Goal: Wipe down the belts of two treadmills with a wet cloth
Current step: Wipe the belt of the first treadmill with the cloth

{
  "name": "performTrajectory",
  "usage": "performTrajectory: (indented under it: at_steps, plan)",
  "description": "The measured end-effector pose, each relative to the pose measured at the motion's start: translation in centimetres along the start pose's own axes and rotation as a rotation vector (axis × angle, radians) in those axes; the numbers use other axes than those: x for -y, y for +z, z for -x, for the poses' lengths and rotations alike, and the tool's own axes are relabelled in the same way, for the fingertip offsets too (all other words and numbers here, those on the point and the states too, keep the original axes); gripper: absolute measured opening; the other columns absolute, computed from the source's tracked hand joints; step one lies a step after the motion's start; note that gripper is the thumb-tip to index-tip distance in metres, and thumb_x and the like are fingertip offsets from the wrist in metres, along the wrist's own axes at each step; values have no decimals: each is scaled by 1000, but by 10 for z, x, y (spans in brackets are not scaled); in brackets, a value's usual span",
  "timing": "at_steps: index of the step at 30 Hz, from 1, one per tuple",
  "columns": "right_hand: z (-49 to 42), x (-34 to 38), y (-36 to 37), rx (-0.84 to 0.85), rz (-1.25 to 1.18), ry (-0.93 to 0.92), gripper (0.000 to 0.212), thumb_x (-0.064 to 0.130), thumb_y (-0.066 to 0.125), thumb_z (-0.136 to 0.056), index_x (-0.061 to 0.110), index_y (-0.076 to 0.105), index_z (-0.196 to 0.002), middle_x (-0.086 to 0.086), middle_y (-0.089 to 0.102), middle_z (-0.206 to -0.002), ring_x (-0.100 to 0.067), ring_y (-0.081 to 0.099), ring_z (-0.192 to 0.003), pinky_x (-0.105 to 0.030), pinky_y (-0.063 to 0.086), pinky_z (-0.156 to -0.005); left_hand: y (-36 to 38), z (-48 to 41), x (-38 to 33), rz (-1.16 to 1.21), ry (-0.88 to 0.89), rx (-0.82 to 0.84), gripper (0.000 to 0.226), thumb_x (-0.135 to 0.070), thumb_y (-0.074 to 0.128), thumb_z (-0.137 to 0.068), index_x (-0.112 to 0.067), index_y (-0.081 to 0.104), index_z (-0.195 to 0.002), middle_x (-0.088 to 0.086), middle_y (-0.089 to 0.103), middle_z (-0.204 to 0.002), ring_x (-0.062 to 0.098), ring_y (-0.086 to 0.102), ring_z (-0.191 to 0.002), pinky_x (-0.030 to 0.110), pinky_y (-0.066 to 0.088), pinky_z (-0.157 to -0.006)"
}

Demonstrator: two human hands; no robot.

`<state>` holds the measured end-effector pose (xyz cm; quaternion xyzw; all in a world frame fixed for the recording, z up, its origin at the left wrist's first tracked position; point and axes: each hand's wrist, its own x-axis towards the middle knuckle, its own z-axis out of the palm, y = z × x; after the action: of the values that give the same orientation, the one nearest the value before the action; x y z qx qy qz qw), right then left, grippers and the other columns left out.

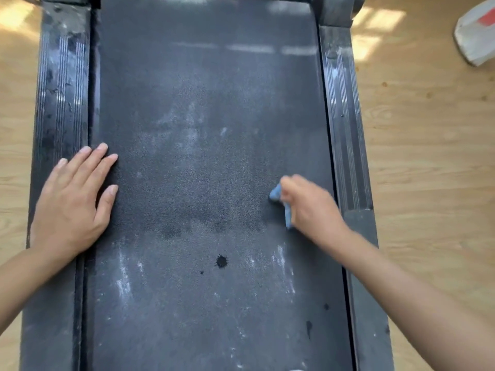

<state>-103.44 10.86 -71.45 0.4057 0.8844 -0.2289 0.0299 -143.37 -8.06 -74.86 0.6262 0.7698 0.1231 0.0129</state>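
A dark treadmill belt (203, 156) fills the middle of the view, dusty with pale streaks and a few black wet spots near its lower half. My left hand (75, 202) rests flat with straight fingers across the left side rail (60, 89) and the belt's left edge. My right hand (310, 207) is blurred and grips a small blue cloth (281, 202) bunched under its fingers, pressed on the belt near the right edge. Most of the cloth is hidden under the hand.
The ribbed right side rail (345, 124) runs beside my right hand. Light wooden floor (428, 156) lies on both sides of the treadmill. A white bag with a red patch (475, 36) sits on the floor at the top right.
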Motion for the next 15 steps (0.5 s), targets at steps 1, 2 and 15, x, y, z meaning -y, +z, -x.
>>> performTrajectory:
  at_steps: [1,2,15]
  plan:
    - [-22,-8,-7,-70,14,24,11,33,45,-89,24,49,-95,4,59,-93,-30,62,-84,-44,54,-68,1,0,1,1,-1,1,59,-34,43,-105,-9,46,-159,9,38,-169,36,37,-156,57,25,-125]
    - [-47,-16,-15,-134,27,69,9,29,48,-87,22,47,-93,3,58,-93,-33,61,-83,-43,51,-66,1,1,2,4,-6,2,59,-34,43,-105,-9,46,-159,9,38,-169,36,37,-156,58,26,-124]
    - [23,-21,-14,-64,86,87,23,5,54,-90,27,50,-98,3,52,-89,-29,55,-86,-45,52,-68,18,-1,16,77,-11,25,63,-43,35,-105,-11,45,-159,8,34,-172,34,30,-159,64,24,-126]
